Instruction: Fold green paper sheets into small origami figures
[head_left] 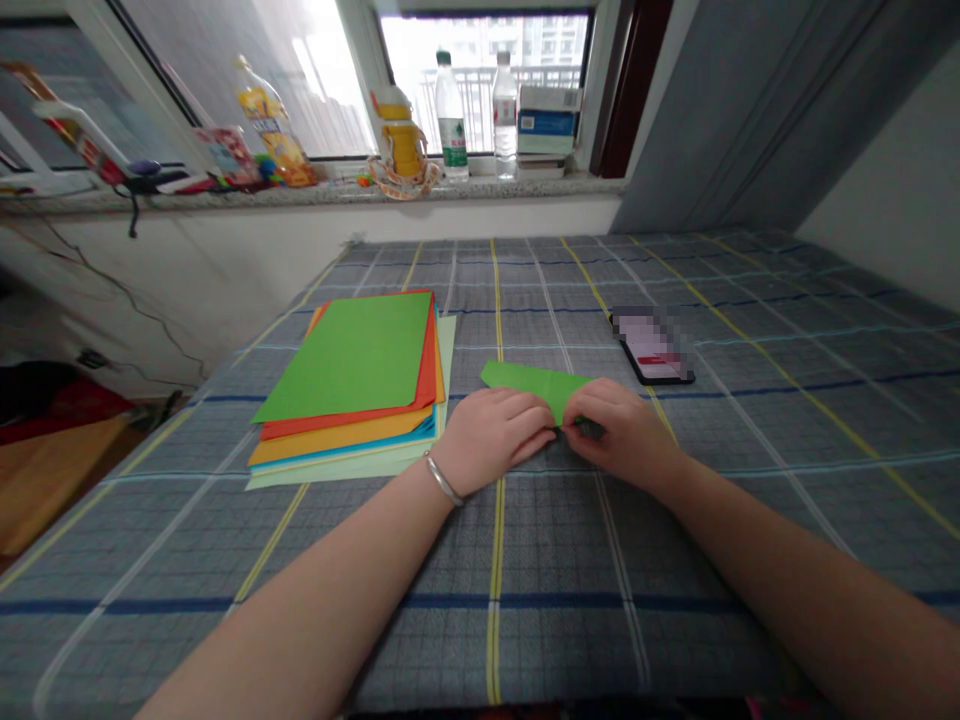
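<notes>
A: Where's the green paper (536, 390)?
B: On the checked cover (570, 620), beside the paper stack (345, 390).
A: Grips?
B: Right grip (619, 430) pinches it; left grip (491, 438) presses it flat, unclenched.

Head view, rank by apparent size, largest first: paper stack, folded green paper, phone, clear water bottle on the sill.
1. Stack of coloured paper, clearly largest.
2. Folded green paper and phone: they look alike, so no ranking.
3. Clear water bottle: looks slimmest, but it's farthest from the camera, so unsure.
</notes>
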